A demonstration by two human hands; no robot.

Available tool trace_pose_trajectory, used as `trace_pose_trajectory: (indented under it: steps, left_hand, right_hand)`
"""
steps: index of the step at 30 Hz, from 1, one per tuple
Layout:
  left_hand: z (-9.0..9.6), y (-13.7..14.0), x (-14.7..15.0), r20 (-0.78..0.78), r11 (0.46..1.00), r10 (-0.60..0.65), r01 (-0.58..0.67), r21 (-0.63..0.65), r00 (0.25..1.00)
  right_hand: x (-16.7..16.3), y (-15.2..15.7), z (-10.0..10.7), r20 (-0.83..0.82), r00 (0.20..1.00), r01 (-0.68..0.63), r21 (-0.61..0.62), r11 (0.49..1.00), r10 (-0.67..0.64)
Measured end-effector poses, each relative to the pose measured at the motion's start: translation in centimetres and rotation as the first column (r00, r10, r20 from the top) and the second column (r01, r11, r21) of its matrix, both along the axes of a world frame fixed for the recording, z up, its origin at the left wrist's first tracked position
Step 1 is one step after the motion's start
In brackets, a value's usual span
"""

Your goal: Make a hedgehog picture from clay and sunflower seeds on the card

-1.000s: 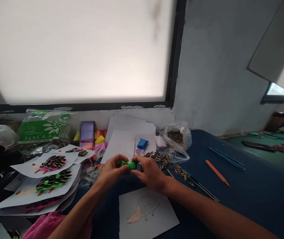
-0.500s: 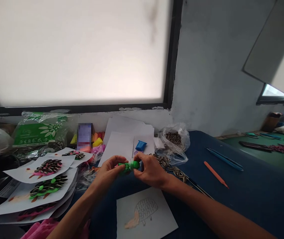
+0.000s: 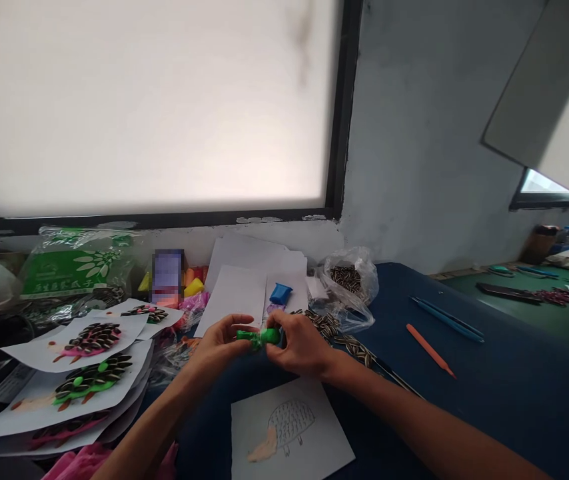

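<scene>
shifted since the earlier frame: the two parts of the green packet (image 3: 253,339), bunched close a second ago, now reach further apart, and the blue desk (image 3: 514,400) sits slightly further left in my view.
drawing sheet (image 3: 244,427): nearest of all, flat on the desk, a peach patch (image 3: 264,448) on the snout of an outlined hedgehog.
right hand (image 3: 304,348): thumb and forefinger pinched on the round end (image 3: 271,335); i count this hand nearer the bulk.
left hand (image 3: 213,343): narrow grip, the thin end (image 3: 242,335) between thumb and fingers (how firmly, i can't tell from this far off).
green packet: strung between the hands, above the desk and beyond the sheet's far edge; long axis crosswise, almost level, thick mass at the right. the line from hand to hand runs along that axis, which i judge decides how any pull acts.
orange pen (image 3: 429,350): well right of the hands, slanted.
seed heap (image 3: 322,323): behind the right hand, partly hidden by it.
blue sachet (image 3: 280,293): beyond the packet, on white paper (image 3: 237,293).
seed bag (image 3: 368,287): further back, by the wall.
</scene>
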State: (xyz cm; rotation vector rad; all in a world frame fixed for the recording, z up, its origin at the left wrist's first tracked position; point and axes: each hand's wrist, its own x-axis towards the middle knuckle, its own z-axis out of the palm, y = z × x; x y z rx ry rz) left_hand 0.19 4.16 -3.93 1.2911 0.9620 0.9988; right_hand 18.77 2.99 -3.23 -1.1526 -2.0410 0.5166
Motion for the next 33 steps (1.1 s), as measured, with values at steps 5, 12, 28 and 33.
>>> trace_pose_trajectory:
  steps: [5,12,28,33]
  left_hand:
    - [0.6,-0.4,-0.2,0.053,0.993,-0.018,0.024,-0.117,0.998]
    - [0.3,-0.1,0.0,0.055,0.991,-0.068,0.074,-0.113,0.996]
    - [0.3,0.0,0.0,-0.045,0.995,-0.012,0.008,-0.099,0.999]
    - [0.2,0.0,0.1,-0.009,0.993,-0.004,0.003,-0.117,1.0]
  right_hand:
    - [0.0,-0.1,0.4,-0.139,0.99,0.009,-0.068,0.998,-0.019]
    - [0.1,0.3,0.1,-0.312,0.95,-0.041,-0.185,0.982,-0.019]
    - [-0.1,0.2,0.8,-0.368,0.929,-0.116,-0.389,0.914,-0.039]
    - [-0.2,0.3,0.5,-0.418,0.905,-0.119,-0.42,0.9,-0.076]
